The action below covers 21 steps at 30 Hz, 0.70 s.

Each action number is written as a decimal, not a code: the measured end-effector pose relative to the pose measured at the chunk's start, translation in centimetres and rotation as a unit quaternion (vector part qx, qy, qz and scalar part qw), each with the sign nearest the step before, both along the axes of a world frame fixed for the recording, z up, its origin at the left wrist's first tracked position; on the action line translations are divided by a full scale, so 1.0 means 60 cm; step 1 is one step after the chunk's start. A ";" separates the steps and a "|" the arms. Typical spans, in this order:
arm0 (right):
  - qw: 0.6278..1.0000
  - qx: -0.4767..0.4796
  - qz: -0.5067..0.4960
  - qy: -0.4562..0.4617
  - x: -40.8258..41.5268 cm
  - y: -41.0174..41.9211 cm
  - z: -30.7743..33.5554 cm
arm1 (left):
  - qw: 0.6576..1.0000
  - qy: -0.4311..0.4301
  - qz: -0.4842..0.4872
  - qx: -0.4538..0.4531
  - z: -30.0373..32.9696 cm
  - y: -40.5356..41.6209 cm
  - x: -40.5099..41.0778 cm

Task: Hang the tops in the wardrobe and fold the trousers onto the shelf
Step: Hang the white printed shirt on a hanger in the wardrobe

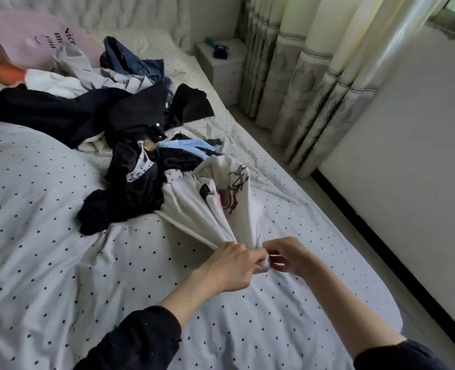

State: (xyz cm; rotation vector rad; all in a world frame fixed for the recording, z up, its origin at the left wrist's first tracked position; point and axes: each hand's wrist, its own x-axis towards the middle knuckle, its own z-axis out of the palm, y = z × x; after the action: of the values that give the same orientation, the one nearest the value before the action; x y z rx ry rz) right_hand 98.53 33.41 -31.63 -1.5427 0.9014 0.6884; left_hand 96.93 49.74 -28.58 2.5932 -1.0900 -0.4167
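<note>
- Bed (47, 236) filled the left & centre — white cover w/ small dark dots, rumpled, a puffed-up fold at far left.
- Pink pillow (31, 36) w/ dark lettering lay top left against a quilted white headboard (130, 14).
- Heap of clothes (101, 113) ran across the cover: mostly black pieces, grey & white ones behind, denim (130, 60) at the back, a pale blue bit near the middle.
- White top (207, 201) w/ a printed graphic stretched taut from the heap's near end toward the person.
- Left hand (231, 265) gripped its bunched hem, fingers curled round the cloth.
- Right hand (287, 256) just beside it — pinching the same bunch.
- White nightstand (223, 68) stood past the bed's far corner, small dark items on top.
- Cream & grey curtains (309, 76) hung at right, then a plain white wall (408, 161) w/ dark skirting.
</note>
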 end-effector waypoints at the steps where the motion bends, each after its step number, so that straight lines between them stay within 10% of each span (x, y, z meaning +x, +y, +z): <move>1: 1.000 -0.007 -0.004 0.002 -0.016 -0.019 0.004 | 1.000 0.001 -0.016 0.002 0.006 -0.017 -0.015; 15: 0.973 -0.103 -0.196 0.058 -0.258 -0.255 -0.014 | 0.985 0.060 -0.155 0.053 -0.040 -0.215 -0.154; 21: 0.970 -0.187 -0.105 0.114 -0.330 -0.262 -0.091 | 0.978 0.092 -0.158 0.096 -0.116 -0.187 -0.102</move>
State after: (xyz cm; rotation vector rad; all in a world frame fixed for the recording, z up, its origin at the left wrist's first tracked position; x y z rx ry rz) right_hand 78.76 17.66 -37.11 -1.6858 1.4101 0.5712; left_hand 90.79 38.50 -35.57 2.4774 -1.4599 -0.8569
